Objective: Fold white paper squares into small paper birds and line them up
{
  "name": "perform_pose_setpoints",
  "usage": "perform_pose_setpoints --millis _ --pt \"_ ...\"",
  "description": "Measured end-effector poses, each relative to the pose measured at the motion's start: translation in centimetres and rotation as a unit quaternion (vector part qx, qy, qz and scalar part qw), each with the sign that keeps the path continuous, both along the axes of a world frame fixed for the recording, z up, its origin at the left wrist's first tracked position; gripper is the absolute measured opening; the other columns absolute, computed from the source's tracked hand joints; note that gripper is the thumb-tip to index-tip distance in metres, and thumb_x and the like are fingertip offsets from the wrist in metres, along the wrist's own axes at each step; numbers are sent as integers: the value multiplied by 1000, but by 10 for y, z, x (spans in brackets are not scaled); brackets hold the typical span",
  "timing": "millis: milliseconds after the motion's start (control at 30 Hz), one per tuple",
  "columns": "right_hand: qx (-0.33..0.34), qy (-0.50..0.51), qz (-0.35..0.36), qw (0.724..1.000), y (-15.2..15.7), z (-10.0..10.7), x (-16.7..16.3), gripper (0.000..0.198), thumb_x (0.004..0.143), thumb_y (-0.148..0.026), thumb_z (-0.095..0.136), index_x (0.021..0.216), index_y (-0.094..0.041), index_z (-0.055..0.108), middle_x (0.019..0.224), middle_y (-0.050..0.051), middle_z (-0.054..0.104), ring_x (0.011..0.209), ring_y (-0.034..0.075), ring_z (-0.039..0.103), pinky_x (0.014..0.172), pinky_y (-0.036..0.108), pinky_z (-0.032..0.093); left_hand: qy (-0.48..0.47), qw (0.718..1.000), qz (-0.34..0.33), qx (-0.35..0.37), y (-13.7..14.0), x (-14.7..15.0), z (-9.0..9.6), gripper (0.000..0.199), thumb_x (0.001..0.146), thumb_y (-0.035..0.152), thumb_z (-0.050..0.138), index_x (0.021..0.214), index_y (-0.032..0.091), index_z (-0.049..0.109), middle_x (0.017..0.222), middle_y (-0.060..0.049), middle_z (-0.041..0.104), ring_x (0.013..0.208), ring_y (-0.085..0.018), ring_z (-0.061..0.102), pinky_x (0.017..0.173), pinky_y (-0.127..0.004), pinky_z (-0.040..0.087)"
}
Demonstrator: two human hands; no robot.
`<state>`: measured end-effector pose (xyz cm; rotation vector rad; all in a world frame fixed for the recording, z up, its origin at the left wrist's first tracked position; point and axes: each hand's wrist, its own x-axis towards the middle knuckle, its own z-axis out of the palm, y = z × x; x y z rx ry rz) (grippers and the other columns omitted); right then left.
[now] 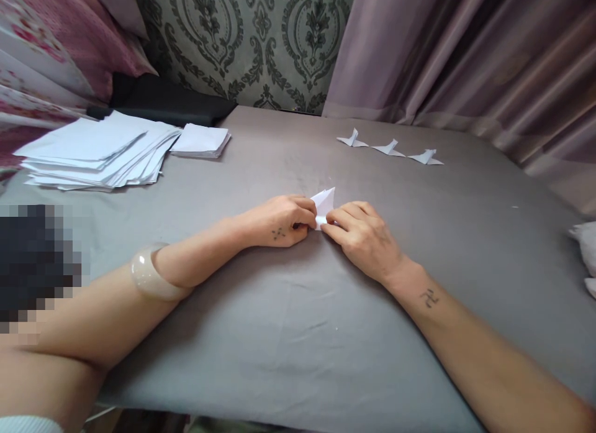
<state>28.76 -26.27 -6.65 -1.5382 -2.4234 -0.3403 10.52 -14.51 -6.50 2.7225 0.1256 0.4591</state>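
A small folded white paper point(325, 201) stands at the middle of the grey cloth, its pointed tip up and its lower edge between my hands. My left hand point(291, 222) pinches its left side with thumb and fingers. From the right, my right hand point(365, 234) grips the lower right corner between thumb and forefinger. The fingers cover part of the paper, so its full shape is hidden. Further back on the right, several folds show on three finished-looking white paper figures point(388, 148), set in a slanting row.
A large stack of white paper sheets point(97, 150) lies at the back left. Beside it sits a smaller stack of square sheets point(200, 140). Behind them is a black cloth point(162, 100). Purple curtains point(447, 54) hang along the right, and a whitish object point(585, 250) rests at the right edge.
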Motion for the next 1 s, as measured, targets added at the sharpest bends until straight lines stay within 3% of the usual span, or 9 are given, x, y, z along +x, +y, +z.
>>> perform_pose_setpoints --millis 400,567,633,733,833,1000 --pt "-54 -26 -32 998 -17 3 16 33 92 -8 40 101 -19 70 102 8 67 83 19 55 69 33 39 37 997 -65 34 3 -6 5 44 84 5 43 117 23 66 104 -8 64 95 -19 57 84 -29 47" --pt "-107 71 -48 991 -19 11 22 30 87 -9 46 92 -23 72 103 4 68 84 17 60 68 30 41 44 996 -68 39 4 -5 4 45 84 5 41 118 21 66 105 -9 62 95 -19 55 84 -29 47" --pt "-121 151 -89 977 -18 13 24 27 82 -10 49 84 -23 72 99 2 70 83 16 61 67 28 42 47 995 -74 42 4 -5 4 45 84 5 41 118 20 65 111 -10 61 99 -20 55 87 -30 46" --pt "-121 276 -185 935 -15 11 24 24 76 -12 49 75 -22 71 84 0 71 66 13 60 61 27 43 53 994 -88 43 3 -6 6 45 84 4 40 118 20 64 119 -10 60 103 -21 53 90 -32 46" --pt "-117 342 -254 897 -11 7 21 22 76 -17 50 78 -22 72 71 -1 69 54 12 54 58 27 42 62 993 -91 46 1 -6 9 44 84 4 40 119 18 63 118 -11 60 103 -22 53 90 -33 46" --pt "-104 343 -269 894 -8 3 12 18 79 -31 56 78 -22 71 81 1 69 65 14 57 64 29 43 57 992 -83 79 -4 -5 7 44 85 5 39 122 15 61 121 -14 58 104 -23 53 92 -35 46"
